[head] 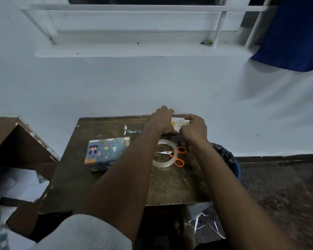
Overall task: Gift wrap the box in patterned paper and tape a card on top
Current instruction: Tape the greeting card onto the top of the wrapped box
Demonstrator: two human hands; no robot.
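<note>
A person reaches both bare arms forward over a small, worn dark wooden table (170,186) set against a pale wall. At the far edge of the table, the left hand (162,121) and the right hand (194,129) both hold a small white card (178,123) with faint yellow marks on it. The left hand's fingers curl over the card's left side, and the right hand pinches its upper right edge between thumb and fingers, probably to lift it or ready it for taping. The box (106,152) lies flat on the left part of the table, well apart from the card, already covered in blue-grey paper printed with cartoon animals and leaves, so the wrapping looks finished and the card remains to be attached on top. Between the forearms, near the hands, a roll of clear tape (165,164) rests over a pair of orange-handled scissors (177,154), kept within easy reach for the taping step. A scrap of paper (127,129) lies near the far edge. A bin lined with a black bag (226,156) stands just beside the table's right side, handy for offcuts.
</note>
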